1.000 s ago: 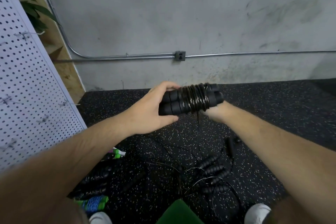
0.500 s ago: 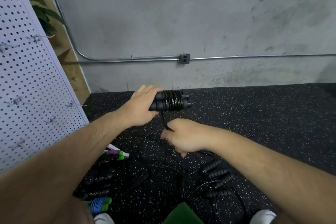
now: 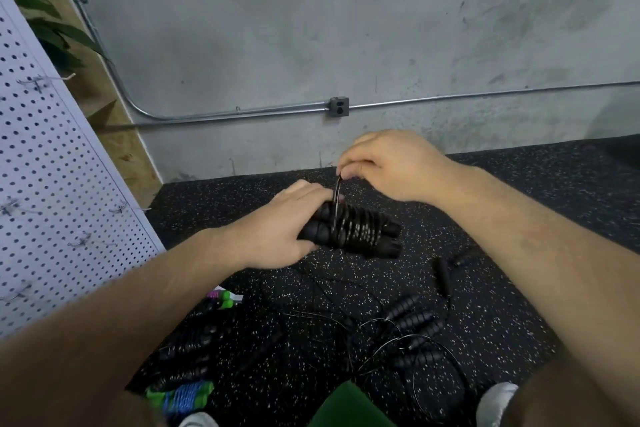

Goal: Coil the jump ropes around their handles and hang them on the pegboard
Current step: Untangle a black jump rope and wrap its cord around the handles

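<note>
My left hand [image 3: 282, 229] grips the left end of a pair of black ribbed jump-rope handles [image 3: 356, 232] held side by side, with thin black rope coiled round their middle. My right hand [image 3: 391, 166] is just above them and pinches a short loop of the rope [image 3: 337, 189] that rises from the coil. A white pegboard [image 3: 52, 201] with several metal hooks stands at the left.
On the speckled black floor below lie more jump ropes: loose black handles with tangled wire [image 3: 412, 326], coiled black ones [image 3: 190, 347], a green and blue rope [image 3: 183, 399] and a green and purple one [image 3: 221, 298]. A concrete wall with a conduit [image 3: 242, 113] is ahead.
My right hand rose from below the handles to above them, pulling the rope's end up. The handle bundle dropped lower and tilted down to the right.
</note>
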The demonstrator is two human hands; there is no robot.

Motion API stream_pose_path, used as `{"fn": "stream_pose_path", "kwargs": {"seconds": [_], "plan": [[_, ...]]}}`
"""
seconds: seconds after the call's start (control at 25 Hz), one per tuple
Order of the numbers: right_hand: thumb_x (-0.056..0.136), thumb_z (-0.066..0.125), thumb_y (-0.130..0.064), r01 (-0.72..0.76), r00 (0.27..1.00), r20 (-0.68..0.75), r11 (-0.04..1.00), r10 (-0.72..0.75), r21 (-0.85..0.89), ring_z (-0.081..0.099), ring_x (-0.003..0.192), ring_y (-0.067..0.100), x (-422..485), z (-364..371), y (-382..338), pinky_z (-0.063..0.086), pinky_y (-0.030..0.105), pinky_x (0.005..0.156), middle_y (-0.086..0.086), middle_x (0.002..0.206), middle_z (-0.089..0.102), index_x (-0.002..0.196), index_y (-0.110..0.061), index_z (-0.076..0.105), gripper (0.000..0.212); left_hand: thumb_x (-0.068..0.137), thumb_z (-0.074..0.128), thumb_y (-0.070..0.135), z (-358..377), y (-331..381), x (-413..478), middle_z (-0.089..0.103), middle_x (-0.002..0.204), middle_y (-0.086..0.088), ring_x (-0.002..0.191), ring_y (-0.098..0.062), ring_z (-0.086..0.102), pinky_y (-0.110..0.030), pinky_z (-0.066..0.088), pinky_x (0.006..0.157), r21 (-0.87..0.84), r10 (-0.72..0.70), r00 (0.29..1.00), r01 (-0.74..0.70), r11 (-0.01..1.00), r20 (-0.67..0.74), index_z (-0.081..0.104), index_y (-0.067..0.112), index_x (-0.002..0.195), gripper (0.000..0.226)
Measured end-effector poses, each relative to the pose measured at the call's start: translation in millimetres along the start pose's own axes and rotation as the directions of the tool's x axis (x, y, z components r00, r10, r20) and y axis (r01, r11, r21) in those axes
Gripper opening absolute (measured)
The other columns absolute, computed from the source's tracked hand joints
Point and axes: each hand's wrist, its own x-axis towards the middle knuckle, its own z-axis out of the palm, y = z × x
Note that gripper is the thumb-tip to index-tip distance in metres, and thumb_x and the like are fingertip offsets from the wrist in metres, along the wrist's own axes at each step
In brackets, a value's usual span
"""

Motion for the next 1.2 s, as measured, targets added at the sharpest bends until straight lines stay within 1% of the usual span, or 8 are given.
{"fn": "stream_pose_path", "kwargs": {"seconds": [0.08,0.2,0.28,0.36,0.64,0.8,0.92,1.2], "plan": [[0.095,0.064,-0.034,-0.071,0.997,-0.008,0.934,0.079,0.351,0.066,0.099,0.009,1.1,3.9,19.6,0.050,0.034,0.097,-0.015,0.103,0.072,0.103,-0.035,0.073,0.012,0.082,0.080,0.015,-7.2,17.3,-2.6,0.048,0.126,0.011,0.124,-0.005,0.044,-0.023,0.034,0.109,-0.213,-0.059,0.998,0.053,0.976,-0.021,0.031,0.025,0.145,0.080],[0.096,0.062,-0.011,-0.241,0.970,0.186,0.548,0.155,0.801,0.066,0.071,-0.002,-10.7,11.5,9.8,0.054,0.017,0.071,0.003,0.088,0.067,0.090,-0.011,0.067,0.008,0.083,0.081,0.013,-15.0,24.9,-4.5,0.051,0.127,0.011,0.122,-0.007,0.052,-0.022,0.038,0.108,-0.402,-0.123,0.985,0.064,0.913,-0.123,0.019,0.033,0.146,0.091],[0.102,0.050,-0.005,-0.340,0.940,0.257,0.638,0.223,0.691,0.061,0.057,-0.004,-14.5,27.8,-12.4,0.052,0.012,0.060,0.004,0.077,0.062,0.087,-0.006,0.064,0.020,0.087,0.078,0.023,-13.2,23.8,-3.7,0.046,0.138,0.011,0.130,-0.006,0.048,-0.030,0.037,0.114,-0.452,-0.188,0.967,0.092,0.887,-0.173,0.018,0.041,0.150,0.088],[0.104,0.046,-0.011,-0.281,0.959,0.171,0.678,0.227,0.679,0.061,0.059,0.011,-8.0,48.0,-30.3,0.053,0.027,0.063,0.003,0.070,0.064,0.085,-0.010,0.062,0.025,0.094,0.067,0.034,-8.1,17.7,0.6,0.036,0.143,0.014,0.133,0.002,0.037,-0.030,0.028,0.116,-0.361,-0.239,0.941,0.142,0.922,-0.240,0.015,0.038,0.156,0.081],[0.100,0.047,-0.022,-0.103,0.978,-0.099,0.837,0.184,0.537,0.054,0.067,0.015,5.3,75.6,-57.9,0.034,0.026,0.057,0.004,0.082,0.058,0.096,-0.015,0.058,0.013,0.105,0.049,0.025,-0.4,-0.7,12.9,0.036,0.143,0.002,0.113,0.027,0.038,0.007,0.027,0.089,-0.446,-0.392,0.832,0.201,0.872,-0.392,0.021,0.024,0.156,0.058],[0.095,0.056,-0.037,-0.013,0.963,-0.212,0.820,0.164,0.572,0.056,0.098,0.009,2.3,75.9,-66.6,0.048,0.025,0.080,-0.006,0.108,0.060,0.127,-0.028,0.050,0.034,0.106,0.048,0.017,-10.7,-1.0,9.5,0.052,0.137,0.008,0.112,0.002,0.058,-0.008,0.043,0.092,-0.599,-0.420,0.793,0.088,0.796,-0.441,0.027,0.054,0.140,0.055],[0.098,0.058,-0.038,0.020,0.955,-0.262,0.849,0.140,0.528,0.055,0.110,0.006,-2.8,69.5,-65.1,0.049,0.029,0.093,-0.008,0.123,0.059,0.139,-0.027,0.047,0.044,0.107,0.045,0.014,-16.5,-0.8,6.4,0.056,0.132,0.011,0.110,0.002,0.060,-0.014,0.046,0.094,-0.648,-0.425,0.792,0.050,0.760,-0.438,0.039,0.048,0.140,0.048],[0.090,0.074,-0.029,0.221,0.886,-0.461,0.917,-0.046,0.332,0.057,0.089,0.010,-4.4,45.7,-48.5,0.047,0.022,0.078,-0.007,0.111,0.059,0.123,-0.017,0.071,0.036,0.105,0.054,0.022,-15.9,-3.7,4.6,0.063,0.123,-0.021,0.100,-0.025,0.064,-0.051,0.054,0.090,-0.838,-0.458,0.836,-0.004,0.545,-0.302,0.048,0.046,0.133,0.037]]}}
